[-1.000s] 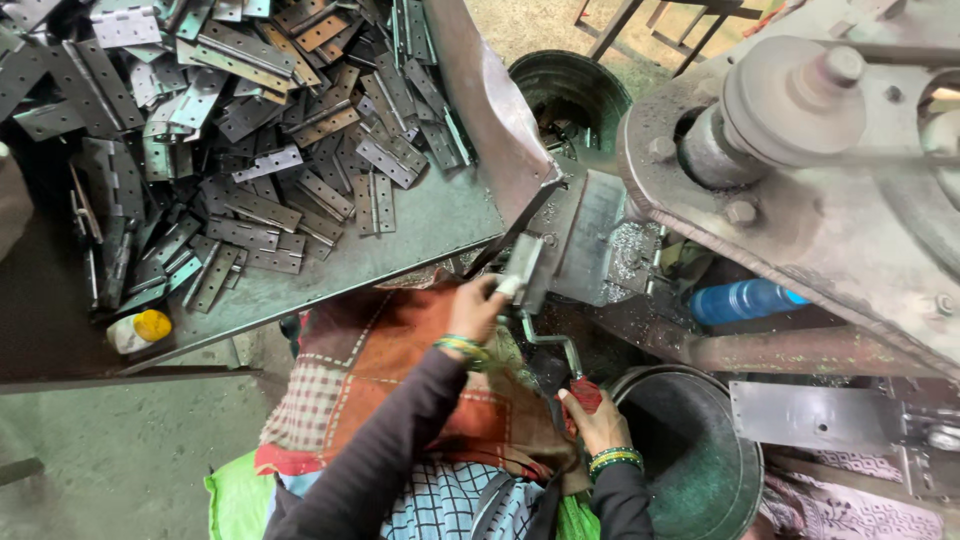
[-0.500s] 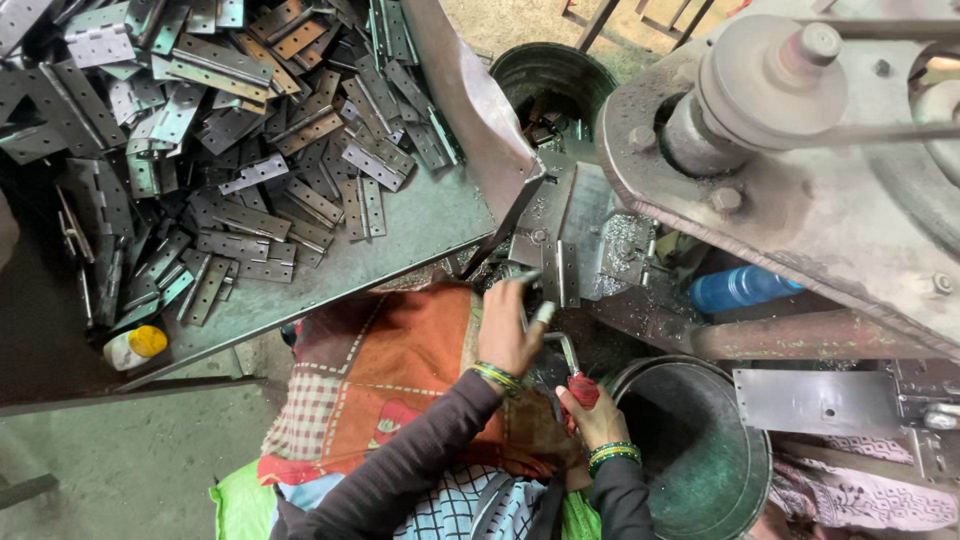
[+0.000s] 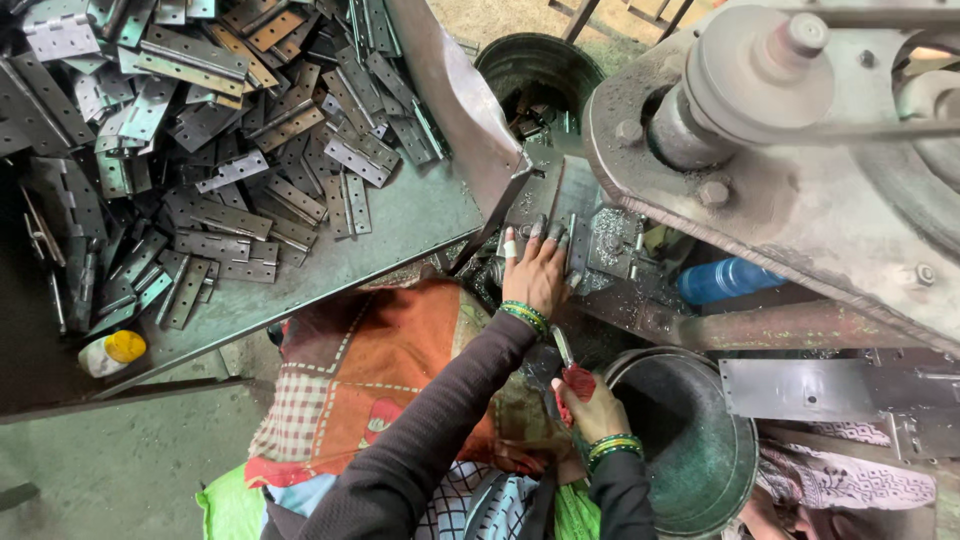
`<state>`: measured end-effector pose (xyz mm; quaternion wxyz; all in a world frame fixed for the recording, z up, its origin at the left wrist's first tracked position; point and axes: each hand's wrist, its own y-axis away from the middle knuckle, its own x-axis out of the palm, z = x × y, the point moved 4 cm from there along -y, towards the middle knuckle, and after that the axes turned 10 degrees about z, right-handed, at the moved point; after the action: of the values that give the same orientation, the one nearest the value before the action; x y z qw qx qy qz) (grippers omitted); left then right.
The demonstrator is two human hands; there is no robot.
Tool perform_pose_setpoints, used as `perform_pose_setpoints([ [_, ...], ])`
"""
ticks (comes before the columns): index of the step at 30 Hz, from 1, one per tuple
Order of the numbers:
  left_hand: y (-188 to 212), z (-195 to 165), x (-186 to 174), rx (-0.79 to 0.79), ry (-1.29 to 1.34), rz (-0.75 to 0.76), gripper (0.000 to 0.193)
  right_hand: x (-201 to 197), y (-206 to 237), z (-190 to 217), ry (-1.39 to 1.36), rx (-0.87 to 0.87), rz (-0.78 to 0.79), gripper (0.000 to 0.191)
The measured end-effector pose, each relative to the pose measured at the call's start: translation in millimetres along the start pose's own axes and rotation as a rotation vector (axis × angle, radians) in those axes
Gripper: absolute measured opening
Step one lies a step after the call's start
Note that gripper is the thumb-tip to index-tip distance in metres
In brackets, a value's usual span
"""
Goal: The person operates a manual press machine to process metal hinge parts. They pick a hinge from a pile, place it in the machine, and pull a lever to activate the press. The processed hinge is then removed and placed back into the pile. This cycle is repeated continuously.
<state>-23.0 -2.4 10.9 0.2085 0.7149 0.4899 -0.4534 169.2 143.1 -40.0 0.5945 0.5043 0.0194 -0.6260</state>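
Press machine (image 3: 800, 150), hinge-strewn table (image 3: 420, 215), two hands at work.
Left hand (image 3: 538, 272) lies open, fingers spread flat on the machine bed (image 3: 610, 240); right hand (image 3: 590, 400) is closed on a red-handled tool (image 3: 572, 375), possibly a screwdriver, beside the dark bucket (image 3: 700, 450).

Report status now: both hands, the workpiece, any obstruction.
Left hand flat on machine bed, fingers spread. Right hand closed on red-handled tool. Hinge pile sits apart on table. Nothing blocking.

Left hand (image 3: 537, 272) covers part beneath – shape unreadable; bucket (image 3: 690, 440) cut by bottom edge (rim partly arm-hidden).
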Motion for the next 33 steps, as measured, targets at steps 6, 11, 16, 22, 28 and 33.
perform_pose_setpoints([
  [6,7,5,2,0.004,0.001,-0.019,0.059,24,5,5,-0.094,-0.098,-0.108,0.066],
  [11,15,4,-12,0.026,0.017,-0.093,0.056,6,6,6,-0.018,0.108,0.067,0.063],
  [16,15,0,-11,-0.027,-0.021,0.014,0.05,-12,0,3,0.1,-0.007,0.012,0.067],
  [22,14,0,-11,-0.015,0.0,-0.04,0.054,30,-6,-18,-0.095,-0.056,-0.122,0.063],
  [28,16,2,-14,0.003,-0.027,-0.02,0.048,40,-19,-30,-0.147,-0.037,-0.025,0.061],
  [33,17,1,-12,0.006,-0.075,-0.071,0.047,19,-20,-18,-0.314,-0.078,0.14,0.062],
])
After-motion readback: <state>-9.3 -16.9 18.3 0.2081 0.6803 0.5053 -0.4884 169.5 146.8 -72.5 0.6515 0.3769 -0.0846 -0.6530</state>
